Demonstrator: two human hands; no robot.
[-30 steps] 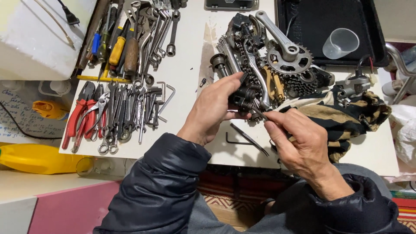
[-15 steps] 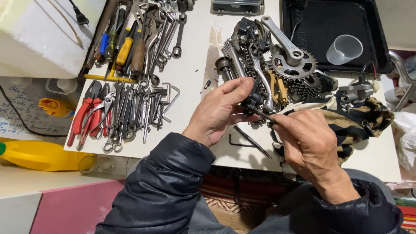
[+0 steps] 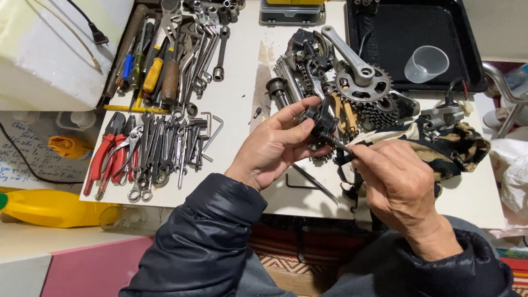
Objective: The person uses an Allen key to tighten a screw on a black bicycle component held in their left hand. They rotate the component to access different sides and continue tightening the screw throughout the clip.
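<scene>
Left hand [image 3: 275,148] closed around a small dark metal part [image 3: 320,124] above the white counter [image 3: 236,99]; right hand [image 3: 396,181] pinches a thin steel tool [image 3: 341,145] touching it, near the toothed chainring [image 3: 363,88].

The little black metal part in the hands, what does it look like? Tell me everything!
The little black metal part is small, dark and chunky, and looks like greasy metal. The left hand pinches it between thumb and fingers, above the white table and in front of the pile of bike parts. The right hand pokes a thin metal tool into its lower side. Fingers hide much of it, so its exact shape is unclear.
</scene>
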